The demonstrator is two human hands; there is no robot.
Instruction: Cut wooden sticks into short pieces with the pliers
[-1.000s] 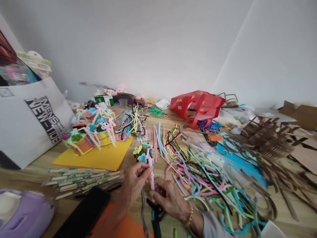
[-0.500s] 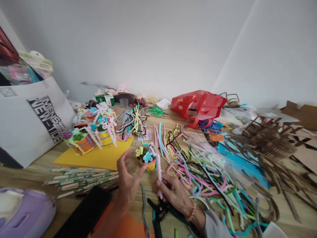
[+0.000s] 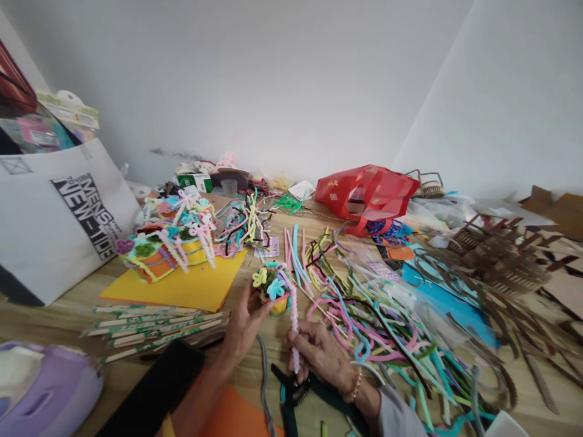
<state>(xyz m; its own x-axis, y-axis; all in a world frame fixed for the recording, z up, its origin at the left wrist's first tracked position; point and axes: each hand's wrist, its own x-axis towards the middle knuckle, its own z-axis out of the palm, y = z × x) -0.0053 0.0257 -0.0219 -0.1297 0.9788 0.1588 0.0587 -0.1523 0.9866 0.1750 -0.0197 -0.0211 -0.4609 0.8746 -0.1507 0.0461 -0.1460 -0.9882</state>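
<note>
Along the wooden bench (image 3: 50,321) under a white wall (image 3: 273,79), loose pipe cleaners (image 3: 387,321) sprawl right of centre; a yellow card sheet (image 3: 182,291) carries pipe-cleaner baskets (image 3: 168,243) to the left, a red plastic bag (image 3: 367,194) behind. Black-and-teal cutters (image 3: 289,394) lie just below the hands, a black phone (image 3: 152,388) beside them. The left hand (image 3: 246,321), fingers part-open, has its tips at the base of a small flowered pot (image 3: 273,291), mid-bench; the right hand (image 3: 319,355), fingers closed, pinches an upright pink pipe cleaner (image 3: 294,315) running up to the pot.

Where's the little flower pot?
In the head view, the small pipe-cleaner flower pot sits mid-picture, just above the left hand and the right hand.
</note>
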